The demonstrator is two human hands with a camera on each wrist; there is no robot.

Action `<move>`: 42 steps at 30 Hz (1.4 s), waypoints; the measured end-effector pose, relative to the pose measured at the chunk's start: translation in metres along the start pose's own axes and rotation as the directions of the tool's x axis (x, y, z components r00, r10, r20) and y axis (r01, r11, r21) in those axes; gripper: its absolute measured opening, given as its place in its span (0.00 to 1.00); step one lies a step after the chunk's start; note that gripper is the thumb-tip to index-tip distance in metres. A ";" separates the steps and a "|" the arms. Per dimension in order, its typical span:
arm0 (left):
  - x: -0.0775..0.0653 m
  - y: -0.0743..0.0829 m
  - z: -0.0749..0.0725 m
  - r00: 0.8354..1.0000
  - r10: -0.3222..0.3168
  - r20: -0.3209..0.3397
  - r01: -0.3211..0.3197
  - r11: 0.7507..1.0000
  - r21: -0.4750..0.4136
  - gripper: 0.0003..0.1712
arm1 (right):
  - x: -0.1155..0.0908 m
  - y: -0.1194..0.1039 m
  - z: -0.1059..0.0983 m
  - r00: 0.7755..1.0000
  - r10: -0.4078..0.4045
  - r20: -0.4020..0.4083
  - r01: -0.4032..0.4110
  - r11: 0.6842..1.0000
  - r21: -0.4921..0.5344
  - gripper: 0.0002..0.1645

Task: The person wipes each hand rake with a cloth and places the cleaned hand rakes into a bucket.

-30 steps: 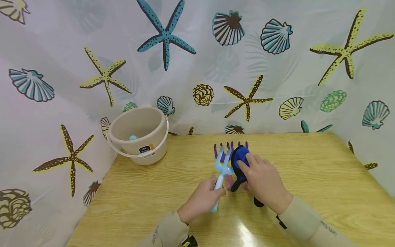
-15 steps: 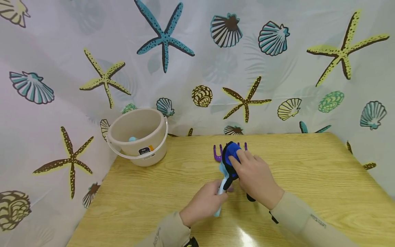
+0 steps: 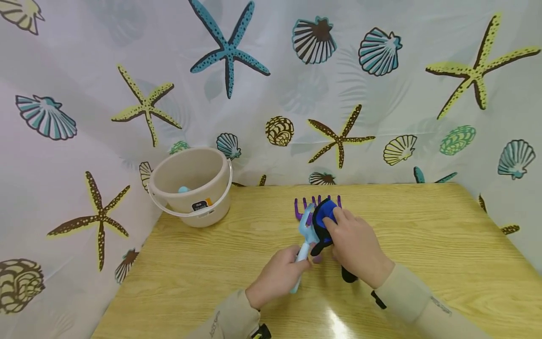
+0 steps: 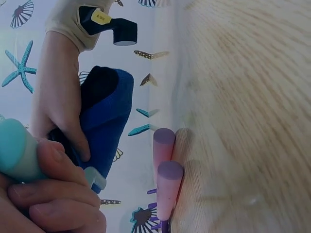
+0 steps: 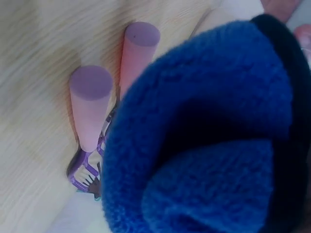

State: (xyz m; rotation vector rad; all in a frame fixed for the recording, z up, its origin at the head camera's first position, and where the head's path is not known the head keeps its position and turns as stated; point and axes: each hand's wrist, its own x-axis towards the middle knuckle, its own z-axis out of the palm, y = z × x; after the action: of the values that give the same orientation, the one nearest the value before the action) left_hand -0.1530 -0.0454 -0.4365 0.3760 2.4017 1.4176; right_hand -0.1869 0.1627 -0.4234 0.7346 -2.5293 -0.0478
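My left hand [image 3: 277,273] grips the pale handle of a light blue hand fork [image 3: 303,253], its tines pointing away from me. In my right hand [image 3: 357,245] is a blue fleecy cloth [image 3: 322,229] with black edging, which fills much of the right wrist view. My right fingers pinch it, and it overlaps the right side of the fork's head. Behind these, two purple hand tools with pink handles lie on the table: tines [image 3: 298,212] show in the head view, and the handles [image 5: 90,104] stand out in the right wrist view.
A beige bucket [image 3: 203,207] with a white handle stands at the table's back left, a light blue item [image 3: 183,189] inside. The wooden table [image 3: 423,245] backs onto a hanging sheet [image 3: 262,94] printed with starfish and shells.
The cloth moved left across the fork's head, covering the tines, then drew back a little to the right, so one tine shows again. My left hand kept its hold on the fork.
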 end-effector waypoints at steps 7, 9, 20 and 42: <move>-0.002 -0.002 -0.001 1.000 0.008 -0.023 -0.006 0.998 0.059 0.10 | -0.003 0.001 0.000 1.000 0.024 0.010 -0.024 0.996 0.081 0.32; -0.002 -0.003 -0.001 1.000 0.015 -0.025 -0.013 0.997 0.083 0.10 | -0.003 0.001 -0.002 1.000 0.022 -0.010 -0.020 0.993 0.120 0.33; -0.007 0.002 0.006 0.999 0.041 0.018 -0.044 0.980 0.193 0.08 | 0.010 -0.005 -0.002 0.996 -0.051 -0.077 0.058 0.993 0.103 0.34; -0.008 0.006 0.007 1.000 0.029 -0.003 -0.028 0.990 0.136 0.12 | 0.009 -0.010 -0.007 1.000 0.018 -0.011 -0.018 0.999 0.043 0.30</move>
State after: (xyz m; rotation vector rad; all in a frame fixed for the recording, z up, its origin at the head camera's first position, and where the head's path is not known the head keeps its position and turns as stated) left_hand -0.1426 -0.0404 -0.4334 0.4416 2.5145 1.2708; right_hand -0.1852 0.1504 -0.4151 0.7263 -2.5330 0.0163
